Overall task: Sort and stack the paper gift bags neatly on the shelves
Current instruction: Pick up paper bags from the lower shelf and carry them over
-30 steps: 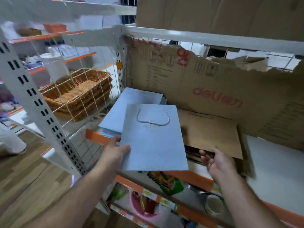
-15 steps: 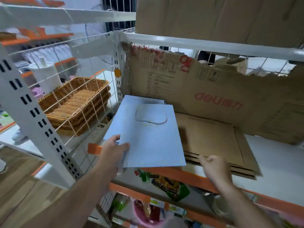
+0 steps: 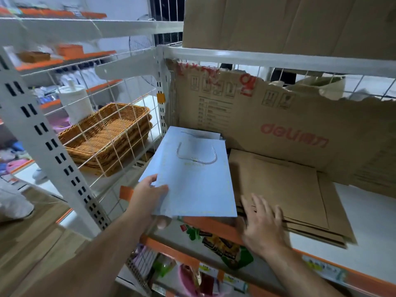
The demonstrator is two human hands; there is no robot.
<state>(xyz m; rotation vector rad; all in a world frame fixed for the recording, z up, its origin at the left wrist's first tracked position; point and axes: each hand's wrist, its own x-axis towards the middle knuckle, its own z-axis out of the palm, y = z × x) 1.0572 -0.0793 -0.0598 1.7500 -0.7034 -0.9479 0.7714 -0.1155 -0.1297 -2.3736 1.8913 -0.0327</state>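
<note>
1. Gift bag [image 3: 197, 183], blue, overhangs the shelf [image 3: 368, 232] front edge, atop a second blue bag [image 3: 169, 146]; left hand [image 3: 147, 194] pinches its near-left corner.
2. Right hand [image 3: 263, 224], fingers spread, lies flat on the brown bag stack [image 3: 285, 189] at its front edge; layer count unclear.
3. White shelf surface shows right of the stack.

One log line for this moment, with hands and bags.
left hand: grips blue gift bag, left edge | right hand: open, at brown bag stack front edge | blue gift bag: overhangs shelf front
</note>
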